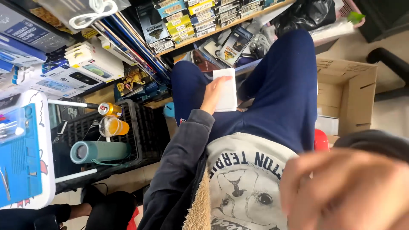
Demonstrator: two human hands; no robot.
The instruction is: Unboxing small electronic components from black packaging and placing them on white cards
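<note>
I am seated and looking down at my lap in navy trousers (pixel 281 93). My left hand (pixel 211 96), coming out of a grey sleeve, holds a flat white box (pixel 226 90) by its left edge over my left thigh. My right hand (pixel 345 187) is raised close to the camera at the bottom right. It is large and blurred, so I cannot make out its fingers or anything in it. Below the lap is my pale sweatshirt with a dog print (pixel 245 187).
A black crate (pixel 145 127) at the left holds a teal bottle (pixel 100 151), an orange jar (pixel 113 126) and a can (pixel 109 109). A blue mat (pixel 21 166) lies on a white table at far left. Shelves of packaged accessories (pixel 187 21) run along the top; a cardboard box (pixel 347 96) stands at the right.
</note>
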